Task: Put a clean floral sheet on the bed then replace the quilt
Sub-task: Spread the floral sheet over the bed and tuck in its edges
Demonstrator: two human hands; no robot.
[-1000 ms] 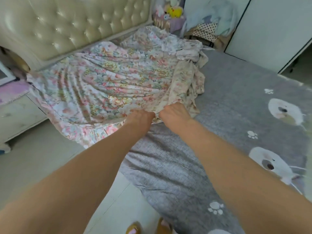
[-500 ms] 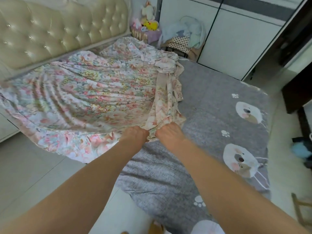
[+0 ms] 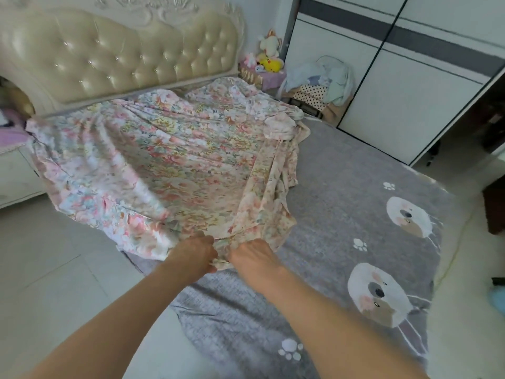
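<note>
Spreading is the step in hand: the floral sheet [image 3: 169, 160] lies bunched from ten to twelve o'clock on the bed [image 3: 341, 214], its near edge pinched in the curled left hand [image 3: 192, 255] and right hand [image 3: 251, 257], and next likely needs drawing toward three o'clock.

Fingertips of both hands hidden under floral sheet [image 3: 169, 160], its near-left edge motion-blurred

I can read no words, labels, brands or numbers on anything in front of me.
</note>
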